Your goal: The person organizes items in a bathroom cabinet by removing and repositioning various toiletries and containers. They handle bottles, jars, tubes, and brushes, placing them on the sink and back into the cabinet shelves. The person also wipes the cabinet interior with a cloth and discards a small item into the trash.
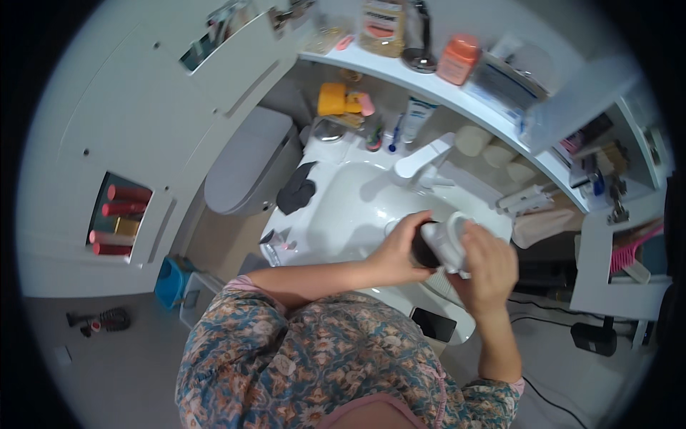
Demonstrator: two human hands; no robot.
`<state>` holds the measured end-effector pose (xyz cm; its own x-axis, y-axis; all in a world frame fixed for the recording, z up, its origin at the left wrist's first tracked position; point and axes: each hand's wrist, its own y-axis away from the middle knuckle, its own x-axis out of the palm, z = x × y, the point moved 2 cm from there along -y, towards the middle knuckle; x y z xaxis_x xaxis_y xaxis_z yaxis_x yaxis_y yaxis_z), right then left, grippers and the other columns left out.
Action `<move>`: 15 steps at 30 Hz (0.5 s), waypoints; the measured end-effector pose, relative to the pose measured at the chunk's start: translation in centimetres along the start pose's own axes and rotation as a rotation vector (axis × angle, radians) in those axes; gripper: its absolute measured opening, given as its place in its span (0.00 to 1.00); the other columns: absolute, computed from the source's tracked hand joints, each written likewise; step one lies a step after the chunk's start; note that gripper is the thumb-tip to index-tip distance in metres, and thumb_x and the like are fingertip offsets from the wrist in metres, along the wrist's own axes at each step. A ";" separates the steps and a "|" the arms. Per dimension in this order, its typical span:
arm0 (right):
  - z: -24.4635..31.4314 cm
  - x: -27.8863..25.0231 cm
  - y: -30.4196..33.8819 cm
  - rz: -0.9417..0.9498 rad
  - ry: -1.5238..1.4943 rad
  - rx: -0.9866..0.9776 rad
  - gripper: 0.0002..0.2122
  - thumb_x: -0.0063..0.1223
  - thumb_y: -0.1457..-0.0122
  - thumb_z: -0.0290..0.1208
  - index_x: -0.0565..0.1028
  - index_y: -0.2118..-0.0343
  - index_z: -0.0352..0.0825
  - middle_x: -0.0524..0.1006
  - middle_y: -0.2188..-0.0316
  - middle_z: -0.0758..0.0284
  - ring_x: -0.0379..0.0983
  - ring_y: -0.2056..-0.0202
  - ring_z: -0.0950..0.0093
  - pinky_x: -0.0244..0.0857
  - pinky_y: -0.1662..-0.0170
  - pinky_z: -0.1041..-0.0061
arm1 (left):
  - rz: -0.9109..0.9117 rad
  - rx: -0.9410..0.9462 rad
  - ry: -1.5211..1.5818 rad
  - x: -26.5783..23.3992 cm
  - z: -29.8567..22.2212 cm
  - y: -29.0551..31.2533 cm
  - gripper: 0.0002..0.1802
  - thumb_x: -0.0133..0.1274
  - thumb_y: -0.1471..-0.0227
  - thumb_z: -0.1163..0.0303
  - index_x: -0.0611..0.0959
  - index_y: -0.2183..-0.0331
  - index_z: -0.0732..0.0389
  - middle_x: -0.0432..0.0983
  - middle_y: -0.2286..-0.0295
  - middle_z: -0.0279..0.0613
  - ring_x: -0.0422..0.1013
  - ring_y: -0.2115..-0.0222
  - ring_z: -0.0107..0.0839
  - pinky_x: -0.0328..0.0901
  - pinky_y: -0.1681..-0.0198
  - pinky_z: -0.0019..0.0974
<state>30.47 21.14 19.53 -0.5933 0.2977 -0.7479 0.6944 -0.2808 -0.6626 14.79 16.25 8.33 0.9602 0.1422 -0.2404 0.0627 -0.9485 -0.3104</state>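
Observation:
Over the right side of the white washbasin [332, 214], my two hands are close together. My left hand [400, 252] curls around a dark, rounded container [423, 250], whose kind I cannot make out. In my right hand [493, 272] is a white, round piece [451, 239], like a wide lid or jar, tilted against the dark container. Whether the two pieces are joined is hidden by my fingers. Behind my hands rises the white faucet [425, 159]. A black phone [434, 325] lies on the basin's near edge, below my hands.
A crumpled dark cloth [296, 189] lies on the basin's left rim. Along the back stand a white tube [418, 118] and a yellow holder [331, 99]. Above runs a white shelf [432, 84] with bottles. An open cabinet door [622, 272] juts out at right; a toilet [250, 164] stands left.

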 end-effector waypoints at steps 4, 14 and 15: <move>4.3 6.3 0.3 0.176 -0.313 0.038 0.27 0.60 0.60 0.36 0.70 0.54 0.33 0.73 0.53 0.61 0.72 0.56 0.63 0.63 0.57 0.64 | -0.170 -0.134 -0.119 -6.9 5.3 4.6 0.50 0.68 0.70 0.69 0.60 0.46 0.64 0.63 0.52 0.53 0.65 0.51 0.44 0.61 0.47 0.40; 8.5 18.7 -0.8 0.219 -0.549 0.200 0.28 0.62 0.61 0.33 0.69 0.53 0.35 0.74 0.57 0.62 0.71 0.57 0.62 0.62 0.58 0.65 | -0.204 -0.448 0.041 -27.6 7.9 5.6 0.50 0.69 0.68 0.71 0.57 0.45 0.58 0.58 0.52 0.44 0.61 0.49 0.35 0.58 0.46 0.36; 8.9 19.8 -0.8 0.243 -0.561 0.209 0.28 0.63 0.61 0.32 0.69 0.53 0.35 0.74 0.57 0.62 0.71 0.58 0.63 0.62 0.58 0.65 | -0.134 -0.454 -0.109 -29.1 9.4 6.6 0.50 0.69 0.68 0.72 0.57 0.45 0.57 0.59 0.53 0.43 0.60 0.48 0.35 0.57 0.44 0.36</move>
<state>14.56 19.12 4.88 -0.5910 -0.3034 -0.7474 0.7755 -0.4687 -0.4230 -15.30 8.53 4.60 0.9029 0.2776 -0.3283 0.3200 -0.9439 0.0819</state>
